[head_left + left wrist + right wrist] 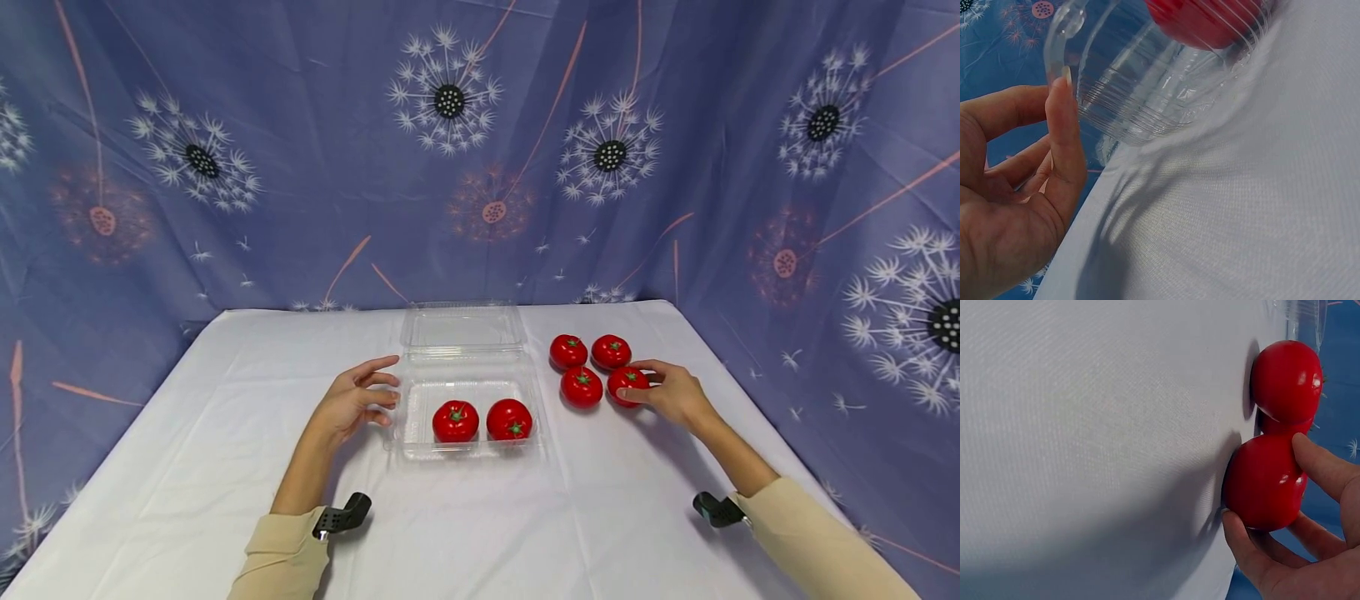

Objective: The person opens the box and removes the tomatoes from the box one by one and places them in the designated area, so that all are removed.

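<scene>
So here's what we've got: the red tomato [628, 380] we care about sits at the near right of a loose bunch on the white tablecloth [615, 508], and the clear plastic tray [417, 417] is off to its left, with the other tomatoes of that bunch partly between. The right hand [675, 396] is way nearer to it, coming in from the right. That hand grips it with the thumb on one side and the fingers on the other. It's pretty much round, so we can't call a long axis.

The left hand [352, 406] is at the tray's left wall, fingers loosely bent, with no tomato in them. A fingertip looks to be on the rim in the wrist view, but we can't tell if it's pressing.

Our count: six tomatoes. Four are on the cloth, the gripped one included, and two lie in the tray, side by side toward its near edge. Then one tray, with one clear lid [461, 327] folded back on the far side, and two hands.
</scene>
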### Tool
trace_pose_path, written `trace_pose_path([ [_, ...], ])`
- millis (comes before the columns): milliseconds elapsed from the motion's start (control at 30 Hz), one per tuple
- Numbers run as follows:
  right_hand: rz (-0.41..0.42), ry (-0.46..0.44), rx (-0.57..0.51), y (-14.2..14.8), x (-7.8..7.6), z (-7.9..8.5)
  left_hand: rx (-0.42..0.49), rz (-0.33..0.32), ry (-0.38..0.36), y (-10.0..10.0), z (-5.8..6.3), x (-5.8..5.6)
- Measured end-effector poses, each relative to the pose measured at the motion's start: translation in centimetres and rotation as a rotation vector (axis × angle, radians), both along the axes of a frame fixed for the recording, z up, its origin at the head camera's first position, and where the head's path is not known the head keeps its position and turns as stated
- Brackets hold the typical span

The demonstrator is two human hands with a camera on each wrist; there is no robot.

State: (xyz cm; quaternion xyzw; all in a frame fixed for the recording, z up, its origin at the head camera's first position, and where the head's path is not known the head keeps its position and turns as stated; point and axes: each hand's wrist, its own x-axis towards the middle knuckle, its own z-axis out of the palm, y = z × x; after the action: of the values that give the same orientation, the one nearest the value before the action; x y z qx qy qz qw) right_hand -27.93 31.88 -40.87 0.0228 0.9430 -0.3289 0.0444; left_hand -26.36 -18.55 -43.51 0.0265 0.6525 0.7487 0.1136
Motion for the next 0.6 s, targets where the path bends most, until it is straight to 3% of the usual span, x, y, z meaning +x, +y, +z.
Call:
trace_pose_path([
  [600,-0.007,0.006,0.007,-0.51,0.0,-0.18,-0.003,-0.012,0.005,-0.06,-0.13,-0.23],
])
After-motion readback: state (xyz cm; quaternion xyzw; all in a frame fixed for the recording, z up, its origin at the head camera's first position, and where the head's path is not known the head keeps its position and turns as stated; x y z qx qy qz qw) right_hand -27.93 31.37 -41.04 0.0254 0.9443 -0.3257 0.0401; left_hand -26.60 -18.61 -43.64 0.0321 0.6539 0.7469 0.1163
